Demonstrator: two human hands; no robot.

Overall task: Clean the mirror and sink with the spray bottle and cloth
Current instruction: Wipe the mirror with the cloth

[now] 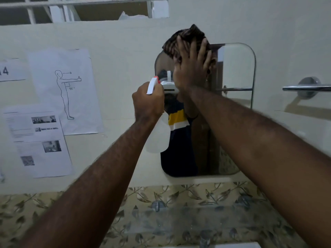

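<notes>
A rounded mirror (236,68) hangs on the cream wall straight ahead. My right hand (192,67) presses a dark striped cloth (184,37) flat against the mirror's upper left corner, fingers spread over it. My left hand (147,102) grips a white spray bottle (158,138) by the neck, its white trigger head with a red tip (153,85) pointing at the mirror's left side. The top of a tap (205,241) and a white sink rim (236,245) show at the bottom edge; the basin is out of view.
A glass shelf (188,219) on metal mounts sits below the mirror against leaf-patterned tiles. A chrome towel bar (307,88) sticks out at the right. Printed papers (66,90) are stuck on the wall at the left. A barred window (80,8) is above.
</notes>
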